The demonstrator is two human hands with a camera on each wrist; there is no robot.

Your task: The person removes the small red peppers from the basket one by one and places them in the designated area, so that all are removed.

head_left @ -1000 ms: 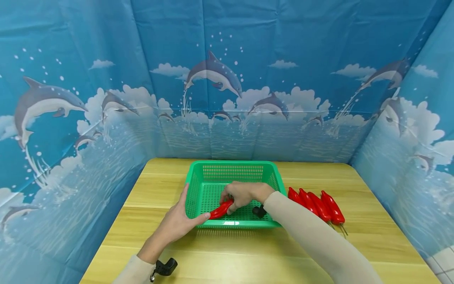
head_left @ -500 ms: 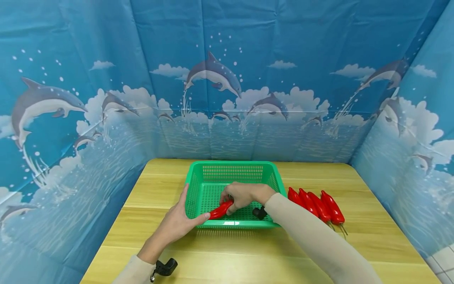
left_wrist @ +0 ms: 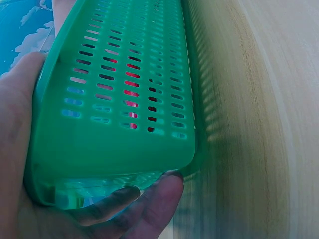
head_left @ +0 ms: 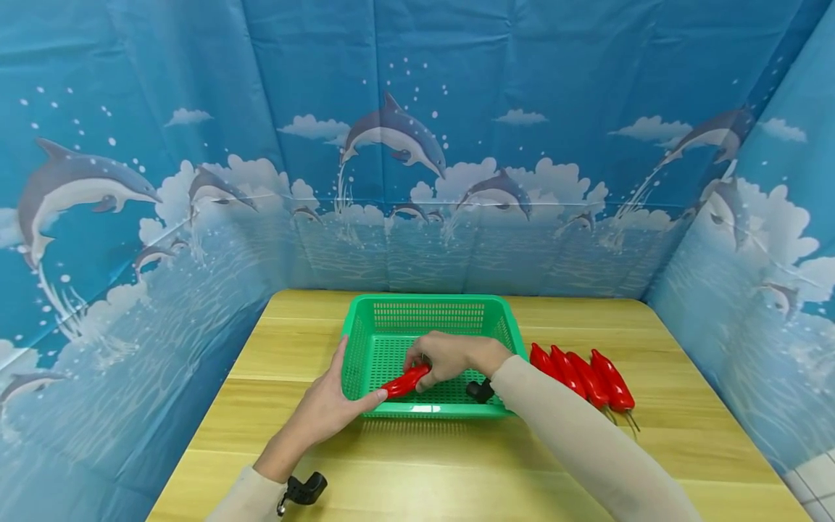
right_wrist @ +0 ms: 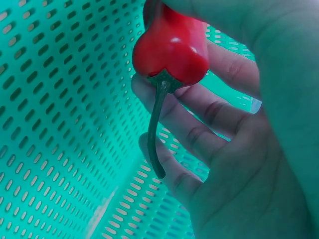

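Note:
Inside the green plastic basket point(head_left: 427, 298), my right hand point(head_left: 446, 355) holds a glossy red pepper point(head_left: 403, 383) near its stem end. In the right wrist view the thumb lies over the pepper point(right_wrist: 172, 55), with the fingers behind it, and its green stem point(right_wrist: 157, 127) points down. My left hand point(head_left: 326, 407) grips the basket's front left corner, thumb on the rim. In the left wrist view its fingers point(left_wrist: 162, 201) curl round the outside of the basket point(left_wrist: 114, 149). The pepper's far tip lies close to the left thumb; whether they touch I cannot tell.
Several more red peppers point(head_left: 609, 380) lie side by side on the wooden table point(head_left: 457, 471), right of the basket. My right sleeve point(head_left: 580, 435) crosses in front of them. A blue dolphin-printed curtain point(head_left: 417, 239) closes off the back and sides.
The pepper's left end sits very slightly higher in the basket than before. Both hands keep their holds and otherwise stay in place.

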